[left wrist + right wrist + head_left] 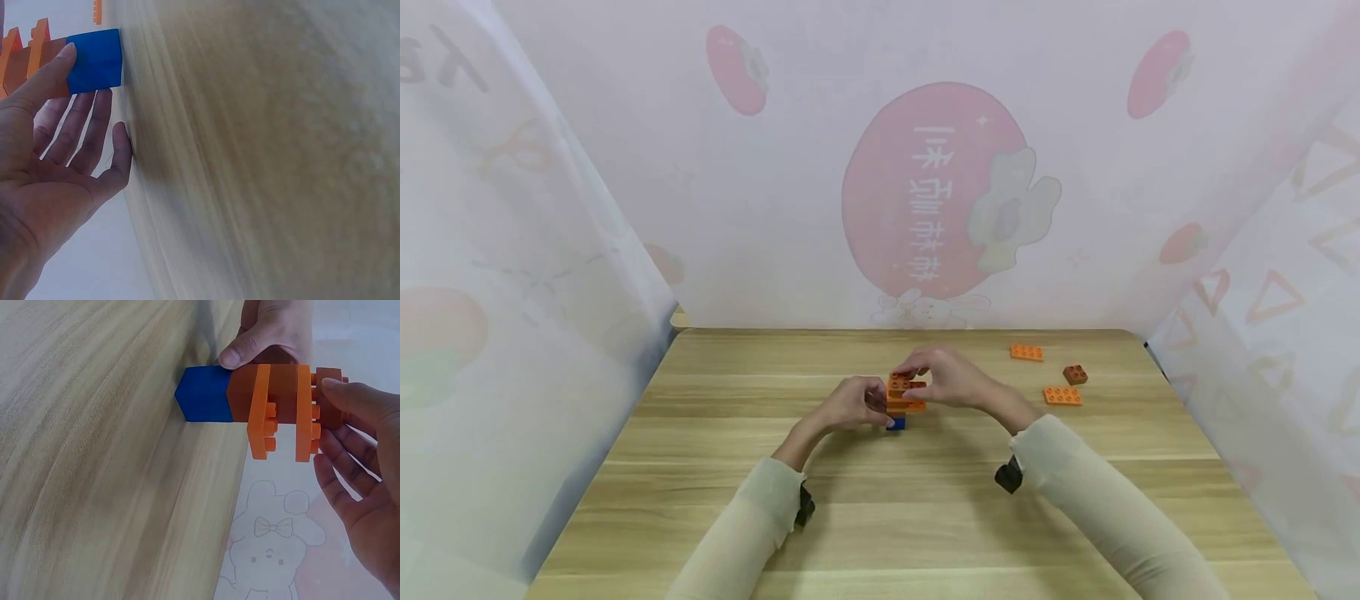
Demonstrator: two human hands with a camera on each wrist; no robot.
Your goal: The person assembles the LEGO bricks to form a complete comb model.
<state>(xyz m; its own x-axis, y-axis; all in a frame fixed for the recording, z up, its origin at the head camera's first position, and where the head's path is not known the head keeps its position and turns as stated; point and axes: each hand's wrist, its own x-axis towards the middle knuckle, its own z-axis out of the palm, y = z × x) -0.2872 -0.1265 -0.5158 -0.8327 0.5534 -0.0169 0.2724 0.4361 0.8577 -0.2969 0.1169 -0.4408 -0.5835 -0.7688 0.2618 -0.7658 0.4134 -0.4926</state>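
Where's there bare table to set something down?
Bare table lies left of the left sleeve, and between it and the right sleeve. Crowded: the middle, where the left hand and right hand hold the tower, and rear right, around two orange plates and a brown brick.

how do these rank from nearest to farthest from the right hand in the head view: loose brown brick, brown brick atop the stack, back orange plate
1. Top brown brick: pinched by the right hand
2. Back orange plate: right of the hand, farther back
3. Loose brown brick: farthest right of the three
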